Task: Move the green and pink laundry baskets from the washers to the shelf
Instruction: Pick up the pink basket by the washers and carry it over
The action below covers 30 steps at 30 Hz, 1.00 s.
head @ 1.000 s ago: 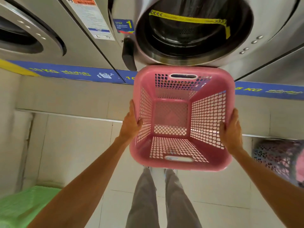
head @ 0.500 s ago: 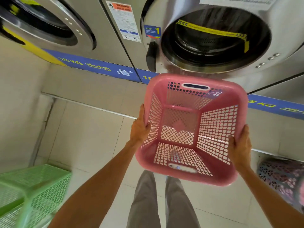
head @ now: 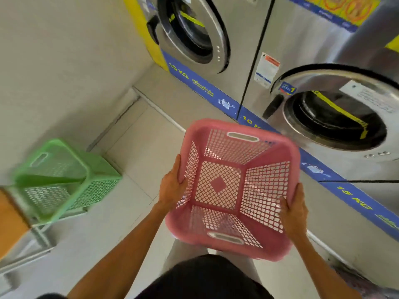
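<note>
I hold an empty pink laundry basket (head: 233, 188) in the air in front of me, open side up. My left hand (head: 172, 186) grips its left rim and my right hand (head: 292, 209) grips its right rim. A green laundry basket (head: 62, 178) sits at the far left on a white shelf (head: 32, 240), tilted and blurred. The pink basket is level with the nearest washer's door, well to the right of the green one.
Two steel front-loading washers stand along the right: one (head: 336, 117) close by the pink basket, another (head: 194, 33) farther back by the corner. A blue band (head: 200, 87) runs under them. Pale tiled floor (head: 138, 152) lies between washers and shelf. An orange surface (head: 10, 221) shows at far left.
The view has swung left: the washers slid to the right and the green basket on the shelf came fully into sight. Both hands kept their hold on the pink basket.
</note>
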### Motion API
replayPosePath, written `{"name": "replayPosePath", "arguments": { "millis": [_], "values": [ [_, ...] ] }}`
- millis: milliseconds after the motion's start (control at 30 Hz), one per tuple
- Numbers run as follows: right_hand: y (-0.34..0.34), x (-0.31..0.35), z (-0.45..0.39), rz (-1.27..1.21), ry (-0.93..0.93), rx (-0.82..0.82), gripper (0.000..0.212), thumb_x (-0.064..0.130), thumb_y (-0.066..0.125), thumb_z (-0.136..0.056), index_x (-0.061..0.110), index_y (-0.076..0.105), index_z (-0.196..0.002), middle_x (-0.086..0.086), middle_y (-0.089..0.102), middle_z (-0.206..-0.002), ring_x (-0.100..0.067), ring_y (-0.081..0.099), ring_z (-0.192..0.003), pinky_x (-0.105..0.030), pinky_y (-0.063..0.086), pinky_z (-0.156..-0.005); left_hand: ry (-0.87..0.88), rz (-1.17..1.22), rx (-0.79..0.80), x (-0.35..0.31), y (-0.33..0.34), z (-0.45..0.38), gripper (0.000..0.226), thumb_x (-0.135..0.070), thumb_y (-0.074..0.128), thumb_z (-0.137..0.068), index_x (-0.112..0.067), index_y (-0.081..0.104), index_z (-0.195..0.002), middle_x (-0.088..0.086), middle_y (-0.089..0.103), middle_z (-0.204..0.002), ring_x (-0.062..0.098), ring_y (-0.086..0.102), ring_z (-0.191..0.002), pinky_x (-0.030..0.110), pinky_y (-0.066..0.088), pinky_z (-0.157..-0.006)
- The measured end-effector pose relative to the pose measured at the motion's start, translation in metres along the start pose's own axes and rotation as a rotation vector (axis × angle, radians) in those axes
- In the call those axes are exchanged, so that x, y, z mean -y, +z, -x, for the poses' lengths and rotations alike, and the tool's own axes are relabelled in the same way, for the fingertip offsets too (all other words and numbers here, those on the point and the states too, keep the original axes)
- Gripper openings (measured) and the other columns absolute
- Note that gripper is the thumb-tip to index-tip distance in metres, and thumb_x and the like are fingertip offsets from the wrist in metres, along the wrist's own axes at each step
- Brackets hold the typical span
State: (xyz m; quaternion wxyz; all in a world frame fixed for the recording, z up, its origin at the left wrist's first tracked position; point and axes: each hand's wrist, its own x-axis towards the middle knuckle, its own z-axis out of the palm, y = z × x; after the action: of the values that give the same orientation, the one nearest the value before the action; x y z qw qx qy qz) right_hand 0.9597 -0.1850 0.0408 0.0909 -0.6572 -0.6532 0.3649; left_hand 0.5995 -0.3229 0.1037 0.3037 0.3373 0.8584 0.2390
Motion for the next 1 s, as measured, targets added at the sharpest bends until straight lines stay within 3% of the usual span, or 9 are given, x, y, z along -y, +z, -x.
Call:
{"name": "replayPosePath", "arguments": {
  "millis": [133, 267, 400, 533, 600, 733, 833, 933, 1000],
  "values": [
    [0.003, 0.090, -0.012, -0.006, -0.152, 0.101, 0.076, 0.028, 0.056, -0.100, 0.044, 0.010, -0.158, 0.000, 0.037, -0.160, -0.036, 0.046, -0.138, -0.054, 0.037, -0.111, -0.068, 0.046, -0.202, 0.020, -0.069, 0.019, 0.076, -0.046, 0.056, -0.093, -0.034, 0.017, -0.157, 0.004, 0.069, -0.118, 0.010, 0.063, -0.084, 0.035, 0.056, -0.083],
    [0.021, 0.183, -0.021, -0.040, -0.297, 0.156, 0.076, 0.028, 0.058, -0.100, 0.050, 0.012, -0.156, 0.001, 0.046, -0.154, -0.027, 0.052, -0.133, -0.046, 0.043, -0.109, -0.138, 0.072, -0.407, 0.048, -0.127, 0.028, 0.075, -0.028, 0.062, -0.090, -0.028, 0.027, -0.156, 0.007, 0.069, -0.117, 0.014, 0.063, -0.088, 0.029, 0.052, -0.078],
    [0.054, 0.271, -0.025, -0.044, -0.460, 0.206, 0.075, 0.022, 0.058, -0.098, 0.049, 0.018, -0.155, 0.017, 0.052, -0.134, 0.000, 0.053, -0.111, -0.027, 0.040, -0.097, -0.207, 0.219, -0.515, 0.083, -0.177, 0.039, 0.079, -0.016, 0.065, -0.086, -0.027, 0.030, -0.155, 0.003, 0.070, -0.105, 0.016, 0.069, -0.078, 0.035, 0.061, -0.070],
    [0.094, 0.344, -0.029, 0.003, -0.528, 0.285, 0.075, 0.023, 0.057, -0.097, 0.052, 0.018, -0.154, 0.010, 0.063, -0.117, 0.003, 0.063, -0.086, -0.017, 0.050, -0.079, -0.280, 0.316, -0.591, 0.122, -0.222, 0.041, 0.080, -0.014, 0.065, -0.085, -0.029, 0.029, -0.155, 0.001, 0.071, -0.101, 0.014, 0.070, -0.073, 0.037, 0.062, -0.064],
    [0.116, 0.373, -0.029, 0.010, -0.560, 0.323, 0.076, 0.022, 0.057, -0.097, 0.050, 0.017, -0.155, 0.006, 0.062, -0.124, -0.002, 0.065, -0.094, -0.020, 0.051, -0.081, -0.312, 0.349, -0.615, 0.140, -0.241, 0.040, 0.080, -0.016, 0.065, -0.087, -0.032, 0.027, -0.156, -0.003, 0.070, -0.103, 0.010, 0.070, -0.072, 0.033, 0.062, -0.062],
    [0.158, 0.420, -0.031, 0.015, -0.621, 0.374, 0.075, 0.014, 0.057, -0.096, 0.039, 0.022, -0.157, 0.005, 0.042, -0.156, -0.021, 0.047, -0.139, -0.047, 0.040, -0.114, -0.375, 0.339, -0.656, 0.178, -0.269, 0.027, 0.083, -0.016, 0.067, -0.083, -0.032, 0.029, -0.155, -0.008, 0.067, -0.108, 0.010, 0.068, -0.077, 0.027, 0.060, -0.065],
    [0.188, 0.455, -0.039, 0.025, -0.648, 0.404, 0.076, 0.010, 0.057, -0.094, 0.036, 0.023, -0.157, 0.003, 0.043, -0.156, -0.022, 0.046, -0.140, -0.051, 0.039, -0.115, -0.390, 0.323, -0.683, 0.202, -0.282, 0.008, 0.083, -0.018, 0.067, -0.081, -0.032, 0.029, -0.154, -0.010, 0.067, -0.104, 0.006, 0.066, -0.074, 0.017, 0.053, -0.060],
    [0.220, 0.483, -0.051, 0.039, -0.673, 0.417, 0.076, 0.008, 0.057, -0.094, 0.032, 0.023, -0.158, 0.000, 0.044, -0.155, -0.025, 0.048, -0.138, -0.050, 0.040, -0.115, -0.433, 0.337, -0.689, 0.225, -0.290, -0.018, 0.084, -0.020, 0.067, -0.081, -0.032, 0.027, -0.154, -0.008, 0.068, -0.103, 0.011, 0.067, -0.075, 0.027, 0.059, -0.066],
    [0.243, 0.501, -0.061, 0.057, -0.672, 0.429, 0.074, 0.007, 0.056, -0.094, 0.029, 0.024, -0.158, -0.001, 0.043, -0.155, -0.023, 0.047, -0.139, -0.046, 0.039, -0.116, -0.448, 0.329, -0.693, 0.239, -0.294, -0.037, 0.084, -0.020, 0.068, -0.082, -0.029, 0.027, -0.155, -0.007, 0.067, -0.110, 0.013, 0.066, -0.082, 0.024, 0.057, -0.071]
  ]
}}
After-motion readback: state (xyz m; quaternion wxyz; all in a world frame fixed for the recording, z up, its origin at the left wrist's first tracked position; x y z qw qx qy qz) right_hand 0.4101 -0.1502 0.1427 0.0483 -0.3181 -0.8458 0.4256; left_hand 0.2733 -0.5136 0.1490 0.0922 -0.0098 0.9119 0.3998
